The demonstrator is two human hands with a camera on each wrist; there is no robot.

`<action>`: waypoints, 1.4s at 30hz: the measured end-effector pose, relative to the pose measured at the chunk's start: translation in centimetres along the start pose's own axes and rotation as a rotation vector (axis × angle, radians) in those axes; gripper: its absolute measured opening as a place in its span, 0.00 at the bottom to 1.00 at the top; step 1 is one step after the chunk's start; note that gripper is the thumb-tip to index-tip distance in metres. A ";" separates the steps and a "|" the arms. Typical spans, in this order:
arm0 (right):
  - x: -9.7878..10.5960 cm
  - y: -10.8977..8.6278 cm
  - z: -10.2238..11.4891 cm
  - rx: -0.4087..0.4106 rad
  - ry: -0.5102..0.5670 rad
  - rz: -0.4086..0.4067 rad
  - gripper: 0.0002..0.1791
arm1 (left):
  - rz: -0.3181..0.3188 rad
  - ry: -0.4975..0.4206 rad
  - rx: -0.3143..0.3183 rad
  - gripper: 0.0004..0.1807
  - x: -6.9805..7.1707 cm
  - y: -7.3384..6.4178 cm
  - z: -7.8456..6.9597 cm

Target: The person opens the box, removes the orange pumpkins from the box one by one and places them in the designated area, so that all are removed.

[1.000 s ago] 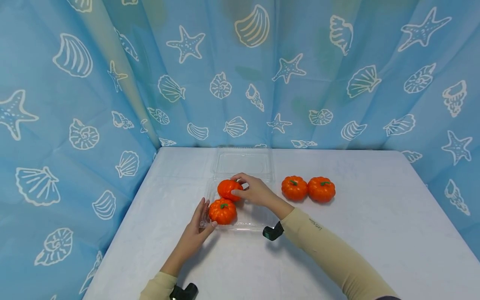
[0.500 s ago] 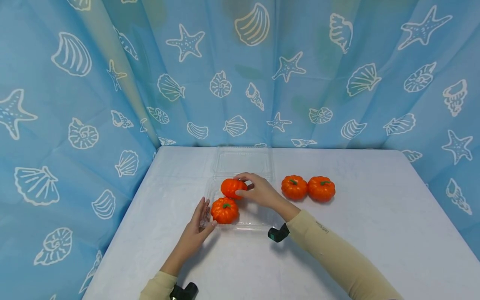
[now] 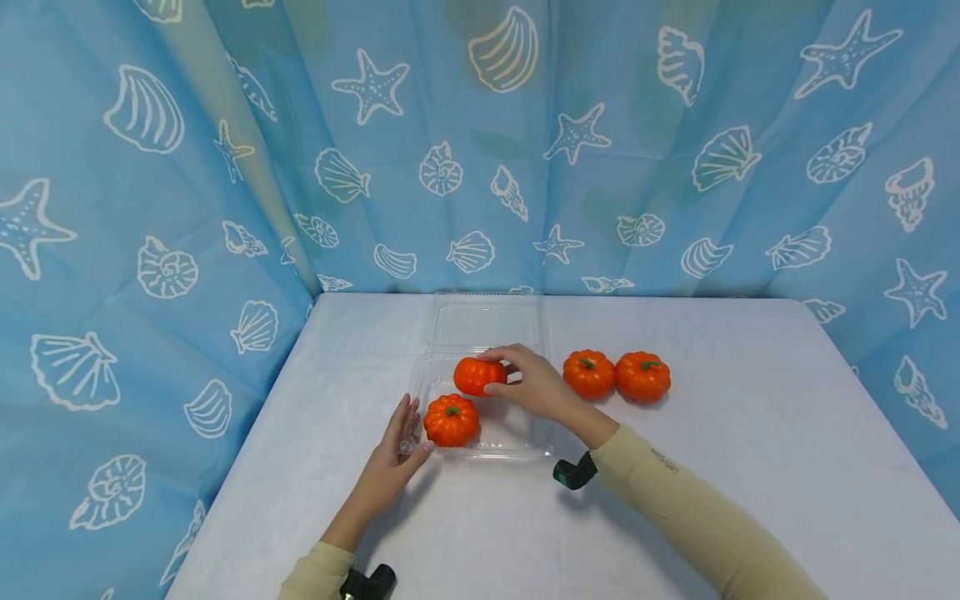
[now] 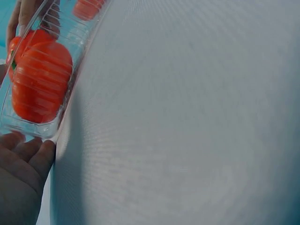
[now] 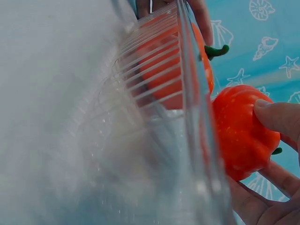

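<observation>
My right hand (image 3: 536,385) grips an orange toy pumpkin (image 3: 480,377) by its side, thumb in front and fingers behind. In the right wrist view this pumpkin (image 5: 243,133) is tilted, its green stem toward the palm, beyond the rim of the clear plastic clamshell box (image 5: 187,93). A second pumpkin (image 3: 452,421) sits stem up in the front left of the box (image 3: 517,450). My left hand (image 3: 386,471) touches the box's front left corner with thumb and fingers spread, fairly straight. In the left wrist view, fingertips (image 4: 44,154) rest at the box's end wall.
Two more orange pumpkins, one (image 3: 588,375) beside the other (image 3: 642,378), stand on the white table (image 3: 675,467) right of the box. The box's clear lid (image 3: 486,323) lies folded back behind it. A blue curtain (image 3: 600,192) with shells hangs behind the table.
My right hand has carried the gripped pumpkin a little to the right, away from the second pumpkin. That second pumpkin has shifted slightly right. My left hand stays at the box corner.
</observation>
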State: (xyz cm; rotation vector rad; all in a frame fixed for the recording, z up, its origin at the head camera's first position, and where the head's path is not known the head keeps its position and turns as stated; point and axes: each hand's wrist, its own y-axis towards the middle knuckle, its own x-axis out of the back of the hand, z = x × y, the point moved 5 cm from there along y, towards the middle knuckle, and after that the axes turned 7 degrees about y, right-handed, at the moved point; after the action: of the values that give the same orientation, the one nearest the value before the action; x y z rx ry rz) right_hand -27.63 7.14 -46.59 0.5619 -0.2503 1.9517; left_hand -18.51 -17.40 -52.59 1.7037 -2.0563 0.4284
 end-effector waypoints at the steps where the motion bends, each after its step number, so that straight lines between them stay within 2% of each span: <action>1: 0.2 -0.1 0.0 0.003 -0.001 -0.005 0.26 | -0.001 0.004 0.002 0.48 0.0 0.0 0.0; 13: 1.9 -1.7 0.2 0.055 -0.011 -0.060 0.25 | 0.000 0.025 0.001 0.48 0.0 0.1 -0.2; 21: 2.9 -2.7 -0.2 0.025 0.003 -0.078 0.23 | 0.001 0.023 -0.013 0.48 0.1 -0.1 -0.5; 42: 6.2 -5.6 -0.4 0.072 -0.004 -0.150 0.21 | 0.000 0.020 -0.009 0.47 0.1 0.0 -0.2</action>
State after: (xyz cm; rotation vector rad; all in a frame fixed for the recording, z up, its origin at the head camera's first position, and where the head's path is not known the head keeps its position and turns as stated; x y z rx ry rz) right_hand -24.89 14.67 -44.36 0.6141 -0.1373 1.8202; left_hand -18.49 -17.35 -52.34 1.6876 -2.0414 0.4332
